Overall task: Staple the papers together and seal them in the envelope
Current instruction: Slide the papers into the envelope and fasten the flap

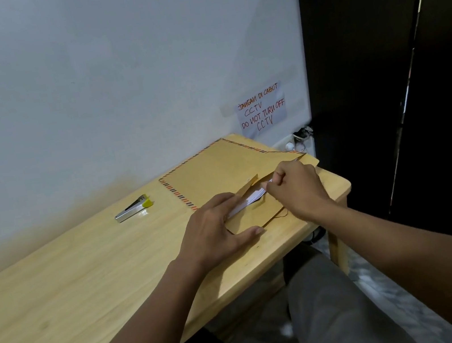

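From the head view I judge the task past its midpoint. The stapler (133, 208) lies alone at centre left of the frame on the tabletop (88, 284), well apart from both hands, so I take the stapling as done, though I cannot make out a staple. The papers (249, 200) are a white bundle at centre right, partly inside the open end of the brown envelope (213, 173), which lies flat behind them toward the wall, with a brown flap standing up just above the bundle. What is left, as I read it, is to seat the papers fully and then close and seal the envelope. My left hand (214, 233) lies flat on the near brown panel, its fingers (223, 200) straight and close together along the left end of the bundle. The thumb is spread out to the right along the panel's near edge, pressing it down. My right hand (296, 186) is curled at the right end of the bundle, fingertips (270, 184) pinched together on the papers' corner. The white sheets run between the two hands, touching both.
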The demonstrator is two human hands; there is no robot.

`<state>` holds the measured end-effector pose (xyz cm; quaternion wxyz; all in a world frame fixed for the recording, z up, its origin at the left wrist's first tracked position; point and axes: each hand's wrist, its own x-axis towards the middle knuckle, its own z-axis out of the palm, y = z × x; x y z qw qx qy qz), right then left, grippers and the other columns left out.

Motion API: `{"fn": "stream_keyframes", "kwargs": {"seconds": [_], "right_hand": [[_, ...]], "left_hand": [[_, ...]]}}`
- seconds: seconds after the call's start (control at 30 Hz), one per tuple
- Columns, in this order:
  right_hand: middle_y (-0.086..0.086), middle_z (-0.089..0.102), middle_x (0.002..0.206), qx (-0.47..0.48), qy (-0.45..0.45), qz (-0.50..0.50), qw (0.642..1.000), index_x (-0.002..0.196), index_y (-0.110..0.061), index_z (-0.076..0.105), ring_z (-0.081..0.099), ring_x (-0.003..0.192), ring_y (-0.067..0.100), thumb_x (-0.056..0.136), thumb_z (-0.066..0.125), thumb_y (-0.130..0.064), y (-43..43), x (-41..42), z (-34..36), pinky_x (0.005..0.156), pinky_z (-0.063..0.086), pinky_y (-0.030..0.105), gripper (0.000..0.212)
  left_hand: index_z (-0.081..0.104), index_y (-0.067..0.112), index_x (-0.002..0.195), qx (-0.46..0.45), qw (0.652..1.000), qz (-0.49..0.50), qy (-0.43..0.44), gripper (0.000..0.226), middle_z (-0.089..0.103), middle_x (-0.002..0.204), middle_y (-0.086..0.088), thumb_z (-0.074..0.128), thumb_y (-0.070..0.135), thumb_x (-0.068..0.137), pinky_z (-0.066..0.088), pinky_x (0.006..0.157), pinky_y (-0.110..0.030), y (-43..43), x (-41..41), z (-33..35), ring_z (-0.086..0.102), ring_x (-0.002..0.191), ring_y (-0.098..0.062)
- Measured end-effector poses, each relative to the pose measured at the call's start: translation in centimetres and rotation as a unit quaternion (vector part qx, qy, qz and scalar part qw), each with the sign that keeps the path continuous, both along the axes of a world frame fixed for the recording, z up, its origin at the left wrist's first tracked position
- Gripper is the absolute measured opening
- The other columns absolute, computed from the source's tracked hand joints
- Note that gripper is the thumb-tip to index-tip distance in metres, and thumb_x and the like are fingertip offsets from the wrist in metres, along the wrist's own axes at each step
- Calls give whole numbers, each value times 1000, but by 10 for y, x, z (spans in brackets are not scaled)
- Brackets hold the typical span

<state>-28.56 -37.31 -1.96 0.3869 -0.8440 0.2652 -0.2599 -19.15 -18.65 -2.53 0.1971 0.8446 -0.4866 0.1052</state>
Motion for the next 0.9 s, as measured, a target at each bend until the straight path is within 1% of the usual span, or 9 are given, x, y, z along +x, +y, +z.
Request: {"fn": "stream_keyframes", "kwargs": {"seconds": [0.07, 0.13, 0.23, 0.37, 0.53, 0.63, 0.73, 0.8, 0.9], "right_hand": [[-5, 67, 87, -165, -6, 38, 986, 85, -21, 66, 59, 85, 15, 94, 63, -34, -3, -7, -8, 69, 51, 34, 16], [-6, 68, 105, -299, 11, 80, 951, 102, -22, 70, 53, 100, 16, 95, 55, -34, -5, -10, -17, 78, 48, 35, 20], [-8, 68, 115, -399, 60, 104, 909, 111, -23, 70, 51, 109, 18, 95, 46, -40, -6, -14, -25, 84, 43, 38, 34], [-8, 68, 120, -423, 95, 97, 896, 114, -24, 70, 52, 116, 19, 96, 36, -47, -4, -14, -25, 87, 38, 40, 45], [-10, 62, 132, -407, 128, 110, 898, 129, -26, 62, 45, 126, 17, 97, 27, -56, -2, -11, -23, 93, 34, 42, 56], [-11, 59, 136, -393, 138, 123, 901, 134, -28, 57, 42, 130, 16, 98, 27, -57, -3, -8, -21, 96, 32, 44, 56], [-13, 59, 135, -379, 116, 146, 906, 132, -32, 58, 42, 129, 13, 97, 30, -61, -8, -8, -18, 96, 30, 43, 54], [-15, 61, 131, -371, 97, 160, 910, 124, -33, 63, 43, 125, 11, 92, 30, -70, -13, -11, -14, 97, 30, 41, 59], [-14, 59, 127, -386, 82, 172, 903, 114, -35, 66, 43, 124, 12, 84, 35, -81, -20, -13, -7, 99, 31, 41, 63]], "left_hand": [[54, 27, 144, 4, 1000, 9, 4, 83, 54, 147, 10, 62, 76, 78, 47, 101, -32, -1, 0, -1, 52, 129, -11], [54, 29, 144, 3, 1000, 14, 12, 82, 53, 147, 12, 64, 75, 77, 47, 103, -33, -1, -1, -2, 51, 129, -10], [58, 26, 142, 0, 1000, 4, 8, 84, 57, 143, 10, 63, 78, 76, 50, 100, -34, 1, 1, 0, 54, 126, -10], [60, 22, 139, 6, 1000, 2, -6, 90, 60, 141, 8, 58, 82, 72, 51, 98, -32, 2, 2, 2, 57, 124, -11], [58, 23, 141, 15, 1000, 1, -9, 94, 58, 142, 8, 54, 85, 71, 48, 99, -30, 4, 1, 3, 55, 126, -11], [54, 26, 144, 32, 999, 9, -9, 98, 55, 146, 10, 56, 87, 68, 48, 102, -33, 5, -1, 4, 52, 129, -11], [50, 29, 147, 47, 999, 20, -8, 97, 51, 148, 12, 61, 85, 68, 47, 104, -33, 6, -2, 6, 50, 131, -11], [51, 30, 146, 40, 999, 25, -12, 89, 52, 146, 13, 61, 81, 73, 47, 101, -31, 9, 0, 7, 51, 128, -10], [62, 25, 136, -8, 1000, 17, -10, 61, 64, 134, 8, 68, 58, 85, 48, 91, -23, 14, 4, 7, 60, 116, -10]]}}
